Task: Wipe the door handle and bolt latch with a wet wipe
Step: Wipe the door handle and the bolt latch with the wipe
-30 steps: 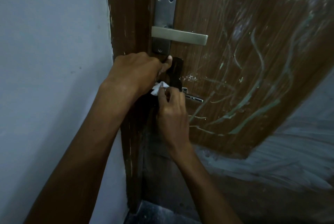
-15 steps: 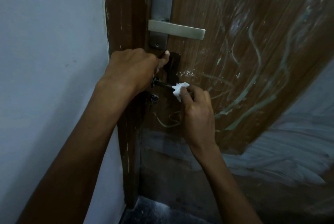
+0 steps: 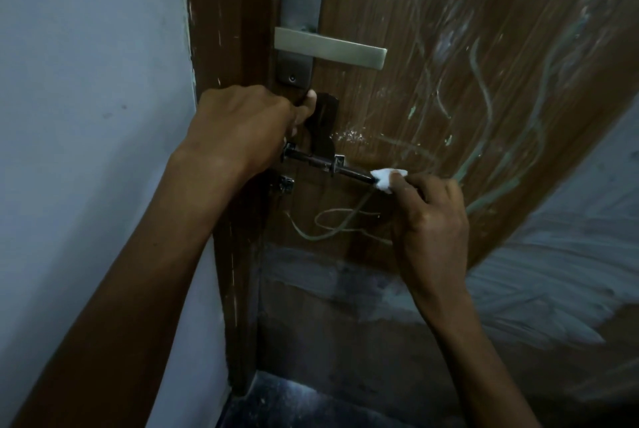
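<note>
A brushed-metal door handle (image 3: 332,51) on its backplate sits high on a brown wooden door (image 3: 449,82). Below it runs a dark bolt latch (image 3: 332,165), its rod slanting down to the right. My left hand (image 3: 242,130) grips the latch's left end and dark hasp, thumb pointing up. My right hand (image 3: 428,217) pinches a small white wet wipe (image 3: 387,178) around the rod's right tip.
A pale blue wall (image 3: 90,116) stands to the left of the brown door frame (image 3: 221,47). Chalk-like scribbles and pale smears cover the door's face. A dark floor strip (image 3: 294,400) shows at the bottom.
My right hand has slid the wipe rightwards along the bolt rod, from beside my left hand out to the rod's far tip. My left hand has kept its grip.
</note>
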Demonstrator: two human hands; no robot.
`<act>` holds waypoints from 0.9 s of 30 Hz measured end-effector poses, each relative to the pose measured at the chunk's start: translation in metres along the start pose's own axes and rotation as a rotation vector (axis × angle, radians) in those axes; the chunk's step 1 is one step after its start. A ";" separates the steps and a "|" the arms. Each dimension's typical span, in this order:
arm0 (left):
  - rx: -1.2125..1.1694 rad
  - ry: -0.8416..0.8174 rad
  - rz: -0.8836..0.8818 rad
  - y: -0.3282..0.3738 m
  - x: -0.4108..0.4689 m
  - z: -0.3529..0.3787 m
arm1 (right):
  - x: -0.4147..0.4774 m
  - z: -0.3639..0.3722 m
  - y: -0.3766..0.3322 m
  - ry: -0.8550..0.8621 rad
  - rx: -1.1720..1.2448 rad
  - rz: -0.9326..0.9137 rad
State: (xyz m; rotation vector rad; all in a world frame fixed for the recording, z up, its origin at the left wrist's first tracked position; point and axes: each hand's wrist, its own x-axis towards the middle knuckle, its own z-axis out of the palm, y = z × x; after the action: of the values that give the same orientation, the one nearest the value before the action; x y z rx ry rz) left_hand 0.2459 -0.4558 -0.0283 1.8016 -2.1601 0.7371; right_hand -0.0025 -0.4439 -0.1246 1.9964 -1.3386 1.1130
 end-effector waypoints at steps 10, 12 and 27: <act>-0.045 0.016 -0.006 -0.001 -0.001 0.002 | 0.022 0.028 -0.022 -0.184 -0.050 -0.160; -0.058 0.019 -0.012 -0.001 -0.001 0.000 | 0.015 0.021 -0.013 -0.160 -0.061 -0.128; -0.148 -0.022 -0.056 0.003 0.002 -0.009 | 0.030 0.047 -0.084 -0.060 -0.021 -0.139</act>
State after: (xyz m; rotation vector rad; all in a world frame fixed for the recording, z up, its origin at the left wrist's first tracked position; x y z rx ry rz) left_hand 0.2413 -0.4527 -0.0204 1.7944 -2.1080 0.5318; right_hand 0.0966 -0.4610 -0.1220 2.0878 -1.2141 0.9792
